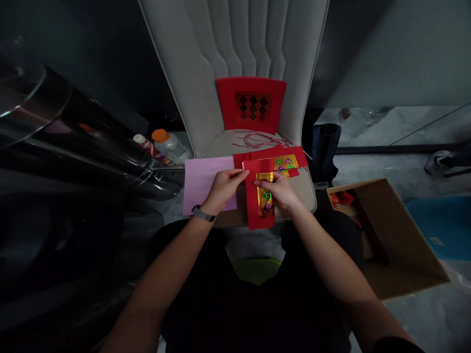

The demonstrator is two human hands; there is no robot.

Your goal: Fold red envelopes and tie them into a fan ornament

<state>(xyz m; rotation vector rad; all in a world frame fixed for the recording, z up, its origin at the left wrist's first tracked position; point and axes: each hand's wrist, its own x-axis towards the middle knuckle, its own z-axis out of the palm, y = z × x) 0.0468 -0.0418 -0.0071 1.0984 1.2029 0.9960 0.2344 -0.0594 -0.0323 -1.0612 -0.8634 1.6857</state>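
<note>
My right hand (281, 190) grips a long red envelope (253, 211) with a gold foil panel, its thumb lying across the front. At the upper left corner of this envelope, my left hand (228, 185) pinches the edge, where a thin whitish strip shows. Under that hand lies a pale pink sheet (209, 171) on the chair seat. More red envelopes (301, 157) with gold panels lie stacked just behind the held one. Red and white cords (257, 139) are heaped beyond them. A large red card (251, 105) with dark diamond patterns leans against the chair back.
A grey padded chair (250, 29) serves as the work surface. An open cardboard box (408, 235) with red items stands at right, near a blue object (441, 220). Bottles, one with an orange cap (160, 136), stand left beside a shiny dark cylinder (91, 142).
</note>
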